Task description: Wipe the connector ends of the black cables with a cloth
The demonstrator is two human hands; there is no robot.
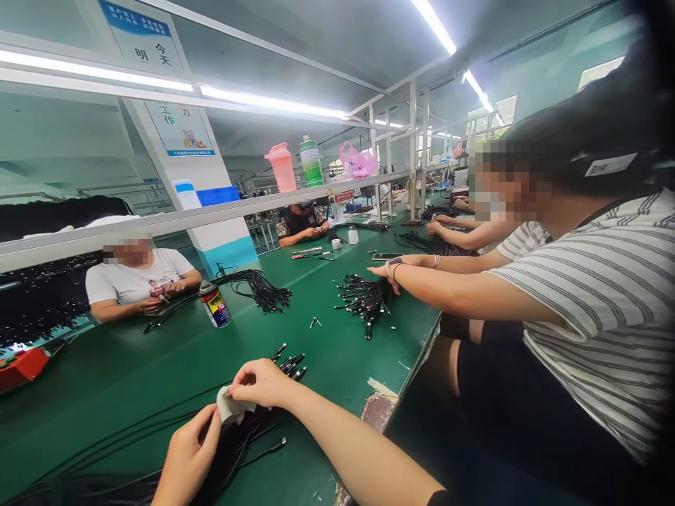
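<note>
A crumpled white cloth (228,409) is pinched between the thumb and fingers of my right hand (264,384). From the lower left, my left hand (190,451) meets the cloth's left edge with thumb and forefinger closed on it; whether a cable is also between them is hidden. Under and behind both hands lies a bundle of black cables (247,441), its plug ends (293,365) fanning out past my right hand. One loose cable plug (275,445) points right, below my right wrist.
A spray can (215,305) stands on the green table (174,365). Further cable bundles lie at the middle (266,289) and right (366,299), where a co-worker's hand (387,273) touches one. A worn table edge (378,411) runs along my right; a metal rail (237,214) crosses ahead.
</note>
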